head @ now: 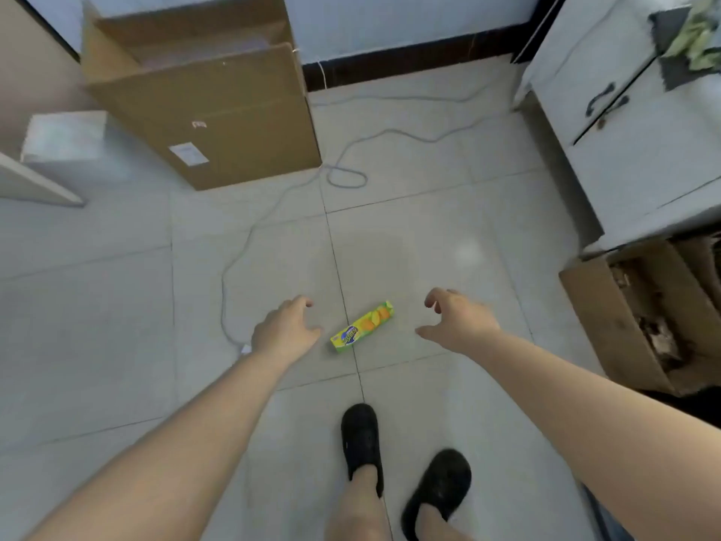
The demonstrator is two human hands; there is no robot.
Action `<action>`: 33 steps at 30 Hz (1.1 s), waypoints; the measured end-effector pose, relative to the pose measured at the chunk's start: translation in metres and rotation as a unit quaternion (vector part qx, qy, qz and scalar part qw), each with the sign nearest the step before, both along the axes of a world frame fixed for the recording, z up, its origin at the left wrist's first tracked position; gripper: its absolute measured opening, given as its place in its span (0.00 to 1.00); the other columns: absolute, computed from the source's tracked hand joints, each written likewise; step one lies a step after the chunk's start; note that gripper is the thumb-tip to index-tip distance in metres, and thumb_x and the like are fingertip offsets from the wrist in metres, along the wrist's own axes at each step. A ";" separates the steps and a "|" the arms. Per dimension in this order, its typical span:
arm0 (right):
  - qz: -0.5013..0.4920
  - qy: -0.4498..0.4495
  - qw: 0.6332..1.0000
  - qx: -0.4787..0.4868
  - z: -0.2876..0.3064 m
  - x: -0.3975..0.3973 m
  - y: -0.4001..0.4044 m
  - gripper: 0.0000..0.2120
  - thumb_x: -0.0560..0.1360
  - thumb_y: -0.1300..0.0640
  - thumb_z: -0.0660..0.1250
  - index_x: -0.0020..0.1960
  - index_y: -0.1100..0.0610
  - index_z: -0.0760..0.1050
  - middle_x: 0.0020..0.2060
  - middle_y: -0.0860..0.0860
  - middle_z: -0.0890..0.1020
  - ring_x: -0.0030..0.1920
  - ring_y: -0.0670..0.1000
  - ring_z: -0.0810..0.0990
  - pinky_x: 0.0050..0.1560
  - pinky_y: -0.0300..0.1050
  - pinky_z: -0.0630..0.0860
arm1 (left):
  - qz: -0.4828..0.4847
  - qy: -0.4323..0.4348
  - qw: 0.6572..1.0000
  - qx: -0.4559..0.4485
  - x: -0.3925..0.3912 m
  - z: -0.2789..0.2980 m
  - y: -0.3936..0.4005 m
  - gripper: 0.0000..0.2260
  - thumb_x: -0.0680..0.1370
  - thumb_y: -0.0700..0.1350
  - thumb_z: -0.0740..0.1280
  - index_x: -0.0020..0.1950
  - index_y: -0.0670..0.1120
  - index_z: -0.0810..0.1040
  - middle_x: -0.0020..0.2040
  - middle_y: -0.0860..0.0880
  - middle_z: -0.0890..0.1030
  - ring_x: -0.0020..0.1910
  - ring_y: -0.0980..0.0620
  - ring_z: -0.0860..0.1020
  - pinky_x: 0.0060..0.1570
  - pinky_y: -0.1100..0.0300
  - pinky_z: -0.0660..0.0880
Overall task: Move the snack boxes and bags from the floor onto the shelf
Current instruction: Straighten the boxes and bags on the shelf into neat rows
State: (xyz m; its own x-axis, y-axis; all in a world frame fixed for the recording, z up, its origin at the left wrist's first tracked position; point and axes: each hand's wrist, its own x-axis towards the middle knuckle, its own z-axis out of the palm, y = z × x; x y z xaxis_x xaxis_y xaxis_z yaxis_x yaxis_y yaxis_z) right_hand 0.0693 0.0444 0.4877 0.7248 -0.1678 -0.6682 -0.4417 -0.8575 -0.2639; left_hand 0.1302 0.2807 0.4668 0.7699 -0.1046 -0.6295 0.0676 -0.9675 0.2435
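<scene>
Down on the tiled floor a single snack box lies flat, a slim yellow-green carton resting across a tile joint, in front of the person's black shoes. Its long axis runs diagonally, from the end nearer the person on the left up to the far end on the right. Both arms reach toward it from either side, and neither hand touches it.

The left hand hovers just beside the box's near-left end, fingers loosely curled and thumb pointing toward the carton, holding nothing. The right hand hangs a little further off, past the far-right end, fingers spread and bent as if ready to close, also holding nothing. So the box lies between the two hands, to the right of the left hand and to the left of the right one, with the left hand appearing the nearer.

Judging from this, the pickup is not yet begun, and a grip across the narrow width of the box would suit its shape best. A grey cable trails over the floor to the left of the left hand, apart from the box. An open cardboard carton stands further back on the left, and a white cabinet stands at the right edge. No shelf can be identified for certain.
</scene>
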 end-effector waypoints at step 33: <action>0.263 -0.019 0.959 -0.105 -0.479 0.118 -0.014 0.25 0.70 0.53 0.69 0.65 0.52 0.65 0.59 0.49 0.71 0.60 0.53 0.72 0.45 0.42 0.64 | 0.018 0.007 1.000 0.000 0.069 -0.460 -0.047 0.24 0.70 0.43 0.68 0.64 0.54 0.68 0.61 0.51 0.72 0.57 0.45 0.73 0.44 0.56 0.71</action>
